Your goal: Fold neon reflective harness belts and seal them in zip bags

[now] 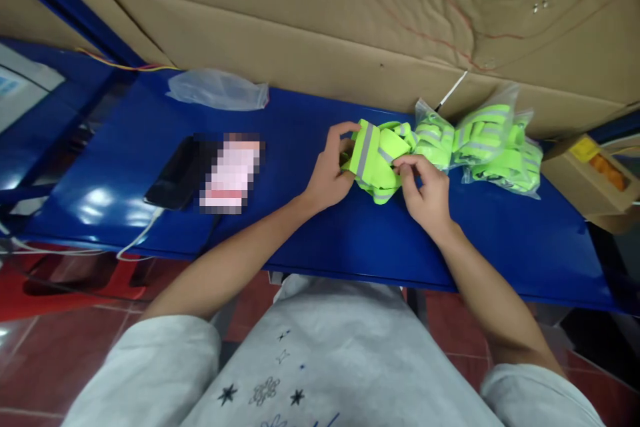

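A bright yellow-green reflective band [376,159] with grey stripes lies bunched on the blue table [310,227]. My left hand [330,170] grips its left side, fingers curled round the folded edge. My right hand [425,190] pinches its right side between thumb and fingers. Just right of my hands lie clear plastic bags [487,143] packed with more of the same green bands.
An empty clear plastic bag [217,89] lies at the back left. A black phone [176,173] with a white cable sits left of a blurred pink item [231,173]. Cardboard [350,20] lines the back; a cardboard box [595,177] stands at the far right.
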A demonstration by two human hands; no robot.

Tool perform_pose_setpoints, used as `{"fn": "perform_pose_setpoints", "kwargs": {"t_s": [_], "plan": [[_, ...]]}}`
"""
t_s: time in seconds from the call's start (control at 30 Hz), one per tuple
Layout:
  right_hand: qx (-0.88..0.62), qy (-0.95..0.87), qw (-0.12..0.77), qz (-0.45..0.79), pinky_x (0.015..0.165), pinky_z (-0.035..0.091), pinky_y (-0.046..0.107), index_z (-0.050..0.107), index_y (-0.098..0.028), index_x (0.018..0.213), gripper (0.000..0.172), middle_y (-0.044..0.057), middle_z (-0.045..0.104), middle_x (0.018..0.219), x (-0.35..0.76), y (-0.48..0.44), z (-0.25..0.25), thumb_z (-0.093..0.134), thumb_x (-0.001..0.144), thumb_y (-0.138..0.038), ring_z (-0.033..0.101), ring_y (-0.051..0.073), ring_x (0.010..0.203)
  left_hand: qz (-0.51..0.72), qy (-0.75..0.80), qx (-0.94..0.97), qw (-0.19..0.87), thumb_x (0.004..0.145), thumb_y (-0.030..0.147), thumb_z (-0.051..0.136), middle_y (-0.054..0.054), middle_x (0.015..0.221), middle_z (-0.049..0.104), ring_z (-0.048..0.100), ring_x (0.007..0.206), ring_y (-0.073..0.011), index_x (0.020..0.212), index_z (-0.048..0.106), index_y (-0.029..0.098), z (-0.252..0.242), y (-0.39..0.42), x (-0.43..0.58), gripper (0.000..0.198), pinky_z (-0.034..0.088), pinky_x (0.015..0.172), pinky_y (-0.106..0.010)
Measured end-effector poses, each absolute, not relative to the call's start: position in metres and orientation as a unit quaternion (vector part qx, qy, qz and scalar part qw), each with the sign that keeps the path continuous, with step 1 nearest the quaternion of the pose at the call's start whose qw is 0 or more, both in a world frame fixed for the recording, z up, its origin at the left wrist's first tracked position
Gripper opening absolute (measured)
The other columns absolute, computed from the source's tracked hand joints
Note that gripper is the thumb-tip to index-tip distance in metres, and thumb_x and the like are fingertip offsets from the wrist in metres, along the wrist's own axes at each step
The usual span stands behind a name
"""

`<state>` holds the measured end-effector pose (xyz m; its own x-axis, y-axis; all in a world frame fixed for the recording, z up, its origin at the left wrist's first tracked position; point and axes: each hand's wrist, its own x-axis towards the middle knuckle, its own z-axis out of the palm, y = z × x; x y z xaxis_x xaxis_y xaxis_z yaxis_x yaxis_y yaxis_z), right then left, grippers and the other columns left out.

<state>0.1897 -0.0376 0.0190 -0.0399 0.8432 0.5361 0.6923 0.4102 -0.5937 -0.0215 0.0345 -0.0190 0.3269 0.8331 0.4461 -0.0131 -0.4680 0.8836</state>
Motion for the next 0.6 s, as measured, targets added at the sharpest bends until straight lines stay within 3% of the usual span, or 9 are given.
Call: {"fn": "perform_pose_setpoints", "kwargs": {"t_s": [0.03,0.1,0.2,0.3,0.37,0.43,0.5,0.6], "plan": [[-0.545,-0.714,0.428,0.099,0.073,0.061,0.034,0.07,-0.021,0.109,0.024,0.005,0.077,0.095,0.19,-0.037,0.019,0.05,0.11,-0.035,0.072,0.018,0.076,0.499,0.269,0.693,0.445,0.093,0.037,0.071,0.001,0.098,0.068,0.064,0.078,-0.0156,0.144,0.036,0.03,-0.02,0.035,-0.021,0.062,0.049,0.075,-0.031],[-0.567,-0.708,0.401,0.128,0.07,0.061,0.034,0.065,-0.021,0.129,0.03,0.009,0.077,0.116,0.193,-0.036,0.018,0.055,0.106,-0.038,0.07,0.016,0.071,0.481,0.236,0.682,0.497,0.096,0.045,0.068,0.0,0.101,0.068,0.066,0.084,-0.0166,0.145,0.031,0.032,-0.019,0.037,-0.02,0.063,0.051,0.078,-0.032],[-0.61,-0.694,0.342,0.17,0.07,0.063,0.038,0.033,-0.024,0.166,0.072,0.021,0.057,0.159,0.199,-0.034,0.017,0.06,0.103,-0.045,0.07,0.017,0.074,0.423,0.231,0.667,0.568,0.091,0.04,0.067,-0.002,0.109,0.072,0.07,0.09,-0.0177,0.144,0.028,0.033,-0.016,0.038,-0.022,0.067,0.054,0.078,-0.032],[-0.627,-0.695,0.304,0.178,0.076,0.066,0.043,0.012,-0.027,0.175,0.092,0.023,0.035,0.176,0.207,-0.03,0.014,0.062,0.101,-0.049,0.074,0.023,0.088,0.359,0.232,0.69,0.584,0.08,0.033,0.064,-0.004,0.121,0.073,0.071,0.098,-0.0197,0.134,0.037,0.031,-0.012,0.039,-0.026,0.06,0.055,0.077,-0.032],[-0.631,-0.695,0.296,0.176,0.079,0.066,0.045,0.008,-0.027,0.177,0.1,0.023,0.031,0.178,0.212,-0.026,0.011,0.066,0.098,-0.051,0.074,0.025,0.093,0.381,0.249,0.705,0.543,0.08,0.033,0.058,-0.005,0.118,0.071,0.069,0.095,-0.0199,0.122,0.041,0.029,-0.008,0.037,-0.028,0.045,0.054,0.073,-0.033],[-0.638,-0.693,0.294,0.163,0.08,0.066,0.044,0.016,-0.024,0.176,0.099,0.023,0.038,0.174,0.215,-0.022,0.007,0.068,0.097,-0.053,0.073,0.023,0.089,0.455,0.292,0.712,0.449,0.086,0.033,0.051,-0.007,0.117,0.067,0.066,0.097,-0.0209,0.117,0.043,0.028,-0.001,0.031,-0.029,0.032,0.055,0.078,-0.037],[-0.644,-0.688,0.304,0.135,0.079,0.064,0.042,0.038,-0.02,0.167,0.084,0.022,0.053,0.161,0.217,-0.019,0.004,0.068,0.096,-0.054,0.07,0.019,0.078,0.493,0.329,0.742,0.312,0.093,0.037,0.051,-0.011,0.128,0.065,0.065,0.114,-0.0248,0.121,0.049,0.028,0.009,0.021,-0.031,0.029,0.054,0.096,-0.044],[-0.651,-0.669,0.339,0.116,0.07,0.06,0.038,0.064,-0.019,0.139,0.058,0.013,0.072,0.129,0.215,-0.019,0.004,0.067,0.095,-0.058,0.062,0.016,0.066,0.394,0.295,0.859,0.14,0.098,0.054,0.059,-0.013,0.152,0.061,0.054,0.143,-0.0339,0.128,0.061,0.028,0.021,0.005,-0.03,0.04,0.039,0.119,-0.056]]}}
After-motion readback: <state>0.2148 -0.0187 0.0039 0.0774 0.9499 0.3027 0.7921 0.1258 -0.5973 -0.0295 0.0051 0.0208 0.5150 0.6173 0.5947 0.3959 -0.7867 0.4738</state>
